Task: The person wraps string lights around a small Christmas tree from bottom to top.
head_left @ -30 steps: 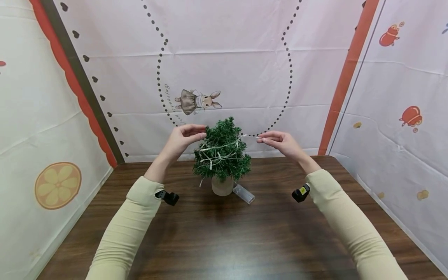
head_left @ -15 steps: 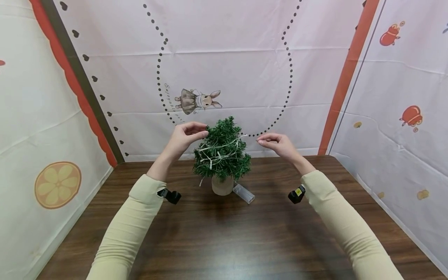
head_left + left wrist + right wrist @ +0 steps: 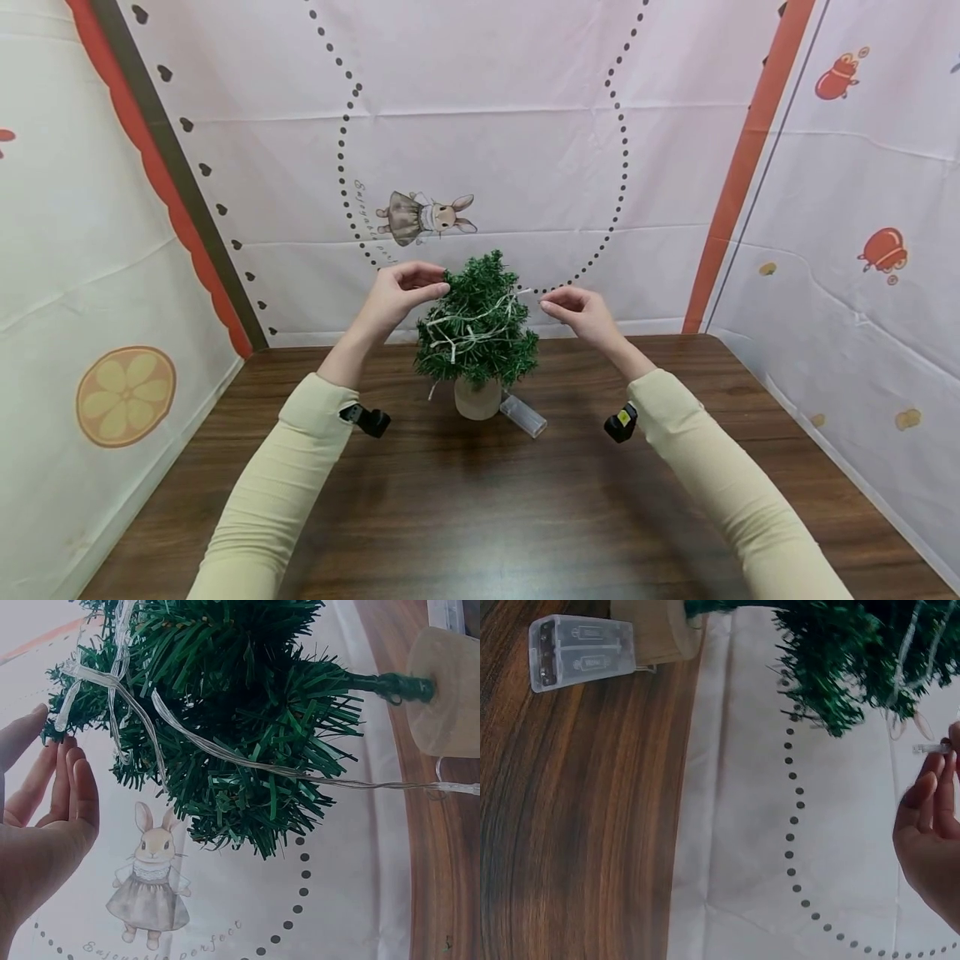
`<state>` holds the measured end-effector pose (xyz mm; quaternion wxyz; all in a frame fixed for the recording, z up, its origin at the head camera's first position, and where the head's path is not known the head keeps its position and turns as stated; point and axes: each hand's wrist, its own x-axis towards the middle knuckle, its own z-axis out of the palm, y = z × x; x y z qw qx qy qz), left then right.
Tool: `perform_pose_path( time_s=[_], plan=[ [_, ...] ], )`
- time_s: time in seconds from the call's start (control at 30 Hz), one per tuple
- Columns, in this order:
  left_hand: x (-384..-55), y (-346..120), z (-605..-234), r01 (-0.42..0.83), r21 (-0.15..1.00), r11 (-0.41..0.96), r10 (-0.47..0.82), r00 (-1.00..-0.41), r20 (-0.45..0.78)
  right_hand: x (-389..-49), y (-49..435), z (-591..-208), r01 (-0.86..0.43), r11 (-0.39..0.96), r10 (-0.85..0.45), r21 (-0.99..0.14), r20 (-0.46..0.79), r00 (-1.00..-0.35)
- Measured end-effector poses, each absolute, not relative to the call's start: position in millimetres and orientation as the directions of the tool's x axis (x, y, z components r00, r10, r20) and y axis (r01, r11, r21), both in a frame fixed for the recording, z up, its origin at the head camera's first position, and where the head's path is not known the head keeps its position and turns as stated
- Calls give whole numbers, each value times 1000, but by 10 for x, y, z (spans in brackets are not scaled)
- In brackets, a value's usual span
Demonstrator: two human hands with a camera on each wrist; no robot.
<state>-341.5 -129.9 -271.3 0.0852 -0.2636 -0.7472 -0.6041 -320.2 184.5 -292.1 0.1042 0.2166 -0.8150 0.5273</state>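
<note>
A small green Christmas tree (image 3: 480,321) stands upright in a pale round base (image 3: 477,398). White string lights (image 3: 472,337) wind around its branches. My left hand (image 3: 397,297) is at the tree's upper left; in the left wrist view its thumb and fingertips pinch a branch tip (image 3: 58,720) beside a small clear bulb. To the right of the tree, my right hand (image 3: 581,312) pinches the string lights; a clear bulb (image 3: 928,749) pokes out from its fingertips in the right wrist view. The wire between that hand and the tree is thin and partly hidden.
A clear battery box (image 3: 523,416) lies on the brown wooden table (image 3: 480,508), right beside the base. One light end (image 3: 432,389) dangles at the tree's lower left. Printed cloth walls (image 3: 487,167) enclose the table's back and sides.
My right hand has moved left, closer to the tree, and the wire it holds is no longer taut. My left hand has shifted very slightly right; tree and battery box stay put.
</note>
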Motion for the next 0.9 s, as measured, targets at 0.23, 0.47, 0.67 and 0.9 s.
perform_pose_path(
  time_s=[0.23,0.47,0.67,0.9],
  plan=[
    [-3429,-1290,-2692,480,868,125,291,-855,430,-3204,1715,-2987,-483,333,-208,-810,436,-875],
    [-3446,-1287,-2698,480,868,126,305,-852,426,-3220,1625,-3094,-477,322,-213,-818,429,-878],
    [-3452,-1288,-2700,492,862,124,305,-845,439,-3342,1609,-3272,-478,359,-203,-801,433,-878],
    [-3457,-1286,-2711,498,859,122,301,-843,446,-3467,1590,-3451,-444,393,-168,-805,412,-896]
  ],
)
